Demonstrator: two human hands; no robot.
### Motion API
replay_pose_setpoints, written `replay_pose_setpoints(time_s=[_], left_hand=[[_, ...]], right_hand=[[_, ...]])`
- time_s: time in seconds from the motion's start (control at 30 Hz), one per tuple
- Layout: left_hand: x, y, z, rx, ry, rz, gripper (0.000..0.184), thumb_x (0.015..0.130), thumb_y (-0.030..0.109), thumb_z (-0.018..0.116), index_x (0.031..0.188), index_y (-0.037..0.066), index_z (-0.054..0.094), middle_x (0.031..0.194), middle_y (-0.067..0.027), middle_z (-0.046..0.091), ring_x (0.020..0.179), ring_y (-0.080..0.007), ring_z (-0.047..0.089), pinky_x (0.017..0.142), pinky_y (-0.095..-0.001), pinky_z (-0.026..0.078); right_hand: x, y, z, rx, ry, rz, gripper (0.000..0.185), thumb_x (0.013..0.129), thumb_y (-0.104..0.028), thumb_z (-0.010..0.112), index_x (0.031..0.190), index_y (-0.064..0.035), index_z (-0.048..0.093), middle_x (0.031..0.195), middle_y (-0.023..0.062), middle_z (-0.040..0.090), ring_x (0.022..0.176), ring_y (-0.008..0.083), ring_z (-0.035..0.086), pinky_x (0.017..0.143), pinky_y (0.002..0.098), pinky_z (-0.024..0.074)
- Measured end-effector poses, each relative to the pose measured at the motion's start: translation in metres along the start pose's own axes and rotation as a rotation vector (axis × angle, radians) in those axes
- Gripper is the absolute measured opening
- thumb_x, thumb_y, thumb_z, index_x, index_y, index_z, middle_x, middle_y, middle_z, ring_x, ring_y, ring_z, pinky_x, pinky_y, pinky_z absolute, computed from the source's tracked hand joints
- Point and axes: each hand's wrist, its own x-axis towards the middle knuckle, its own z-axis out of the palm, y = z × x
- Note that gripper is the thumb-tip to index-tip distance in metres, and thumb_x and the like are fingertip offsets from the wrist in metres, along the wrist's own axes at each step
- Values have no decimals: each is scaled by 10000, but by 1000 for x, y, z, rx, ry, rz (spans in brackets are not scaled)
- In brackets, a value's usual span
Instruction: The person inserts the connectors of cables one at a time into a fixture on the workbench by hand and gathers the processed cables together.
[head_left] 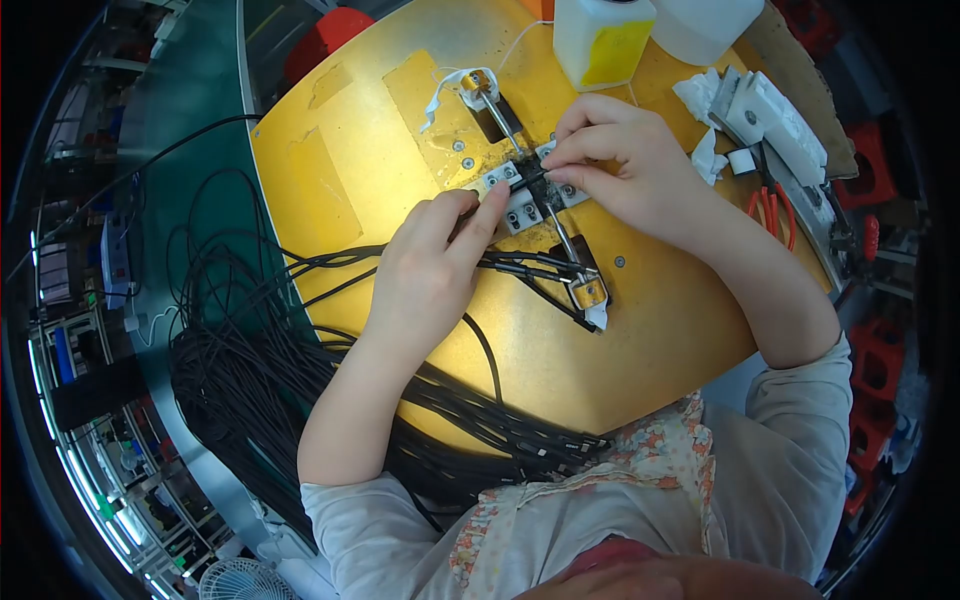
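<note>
A small metal fixture [522, 214] with bolted light blocks sits in the middle of the gold work plate [640, 340]. Across its gap runs a short stretch of black cable [527, 181]. My left hand [425, 255] is closed on this cable at the fixture's left side, its fingertips at the blocks. From the right, my right hand [625, 165] pinches the cable's other end between thumb and fingers; the tip is mostly hidden. Metal rods with brass-coloured end pieces [588, 293] extend from both sides of the fixture, with white cloth wrapped at the ends.
A large bundle of black cables [250, 370] spills over the plate's left edge towards my lap. At the back stand a white bottle [590, 45] with a yellow label and a translucent jug [705, 25]. Red-handled pliers [772, 212] and crumpled white wipes [697, 95] lie at right.
</note>
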Motion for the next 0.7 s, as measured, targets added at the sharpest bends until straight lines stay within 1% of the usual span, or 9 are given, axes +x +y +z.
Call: replay_pose_setpoints(time_s=[0.03,0.13,0.23,0.33,0.43,0.53,0.63,0.7], left_hand=[[1,0,0,20,-1,5,483,677,-1,651,1157,57,636,905,-75,553,763,-198,566,653,-302,500],[1,-1,-1,59,-18,30,447,692,25,650,1137,62,651,894,-69,549,745,-187,554,640,-293,492],[2,-2,-1,89,-21,54,435,690,27,658,1123,65,660,886,-59,547,737,-179,545,628,-290,485],[4,-1,-2,109,-17,62,438,684,34,670,1121,68,661,890,-50,549,740,-177,544,628,-286,482],[4,-2,-1,114,-14,75,460,664,24,677,1121,71,660,898,-45,552,743,-178,543,628,-285,482],[4,-1,-3,108,-45,61,500,627,5,675,1122,73,659,914,-48,556,757,-185,545,642,-290,482],[5,0,-4,109,-47,64,546,594,-8,668,1134,72,653,931,-52,560,777,-195,548,661,-301,484],[4,-1,-3,94,-54,57,565,579,-5,672,1139,69,648,939,-55,562,786,-201,550,671,-306,483]], right_hand=[[0,1,0,-9,-14,7,75,765,-45,678,814,5,651,834,81,578,757,225,589,648,313,463],[0,0,0,-122,-2,-120,66,766,-63,663,808,-12,658,826,71,557,775,231,570,692,336,454],[-2,-6,-4,-328,-32,-239,80,759,-67,642,822,-23,662,827,72,540,805,232,555,731,345,441],[-6,-15,-9,-505,-115,-265,107,760,-67,621,849,-20,655,844,78,532,825,229,550,747,341,438],[-8,-20,-13,-539,-171,-244,184,776,-37,624,957,-14,645,862,85,525,825,236,537,712,337,431],[-9,-20,-16,-539,-169,-257,167,792,-44,624,954,-9,644,843,94,535,797,240,550,680,334,440],[-14,-26,-20,-141,-259,-30,166,789,-40,636,949,4,635,795,97,580,730,219,588,623,318,457],[-7,-44,-32,93,-498,255,152,782,-66,627,908,18,624,755,114,613,698,226,624,607,331,478]])
